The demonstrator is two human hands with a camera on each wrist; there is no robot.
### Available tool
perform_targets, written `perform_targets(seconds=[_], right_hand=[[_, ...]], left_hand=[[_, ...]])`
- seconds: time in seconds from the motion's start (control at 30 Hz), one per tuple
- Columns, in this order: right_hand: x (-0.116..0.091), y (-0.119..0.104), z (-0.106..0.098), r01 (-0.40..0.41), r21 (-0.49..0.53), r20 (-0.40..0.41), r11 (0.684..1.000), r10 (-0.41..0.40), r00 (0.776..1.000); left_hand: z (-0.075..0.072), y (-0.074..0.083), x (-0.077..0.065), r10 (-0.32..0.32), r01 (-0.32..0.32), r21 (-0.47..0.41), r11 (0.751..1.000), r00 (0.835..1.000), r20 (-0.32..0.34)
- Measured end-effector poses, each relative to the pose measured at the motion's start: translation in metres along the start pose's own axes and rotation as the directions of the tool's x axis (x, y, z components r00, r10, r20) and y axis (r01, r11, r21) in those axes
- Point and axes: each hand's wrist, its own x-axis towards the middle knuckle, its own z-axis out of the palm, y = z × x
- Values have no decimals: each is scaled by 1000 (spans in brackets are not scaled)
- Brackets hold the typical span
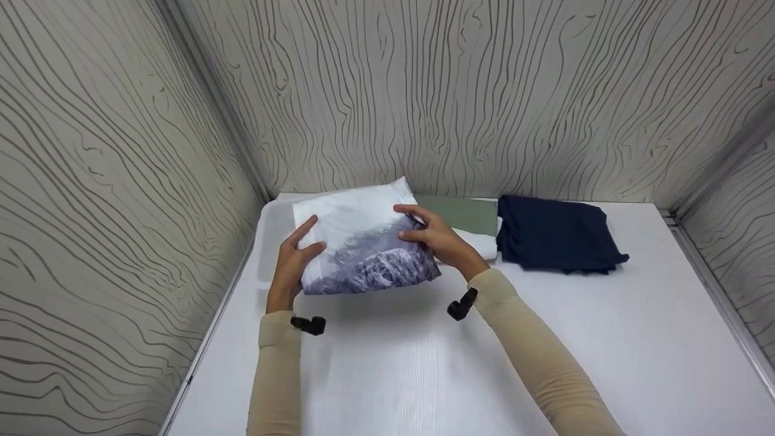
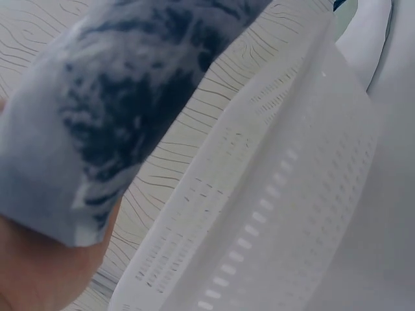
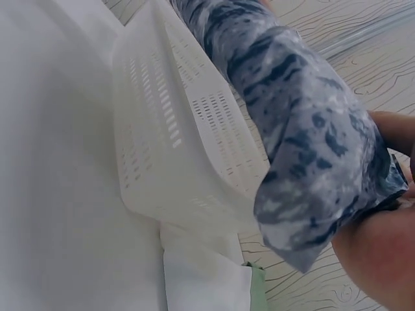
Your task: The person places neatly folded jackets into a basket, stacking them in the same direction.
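Soft, even light — faint shadow on white table (image 1: 605, 351) beneath printed cloth (image 1: 375, 242); wrist views hazy, slightly blurred.

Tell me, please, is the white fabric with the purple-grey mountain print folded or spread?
Folded. In the head view, the mountain-print fabric makes a compact, roughly rectangular bundle, gripped by the left hand and right hand.

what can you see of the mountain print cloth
The mountain print cloth looks like thin, smooth fabric, folded into a rough rectangle: white toward its far edge, with grey-purple rocky peaks along its near edge. A far corner sticks up. The left hand and right hand grip opposite sides, holding it raised off the table, close to the white perforated basket.
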Motion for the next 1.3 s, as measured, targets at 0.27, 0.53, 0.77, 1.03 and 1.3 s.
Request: perform_targets(seconds=[0.27, 0.53, 0.77, 1.03, 1.3], right_hand=[[13, -3, 9, 29, 36, -15, 999, -29, 999], [31, -6, 18, 47, -30, -55, 998, -49, 997], [42, -9, 23, 23, -33, -61, 999, -25, 998], [52, -9, 30, 52, -103, -110, 993, -63, 992], [60, -6, 38, 39, -123, -142, 992, -56, 988]], left_hand=[[-9, 1, 6, -12, 12, -4, 1000, 1000, -15], [-20, 1, 17, -1, 1, 14, 1000, 1000, -22], [-29, 2, 28, -14, 16, 64, 998, 999, -35], [-35, 4, 35, -44, 50, 104, 993, 997, -57], [-35, 5, 44, -12, 29, 137, 990, 992, -126]])
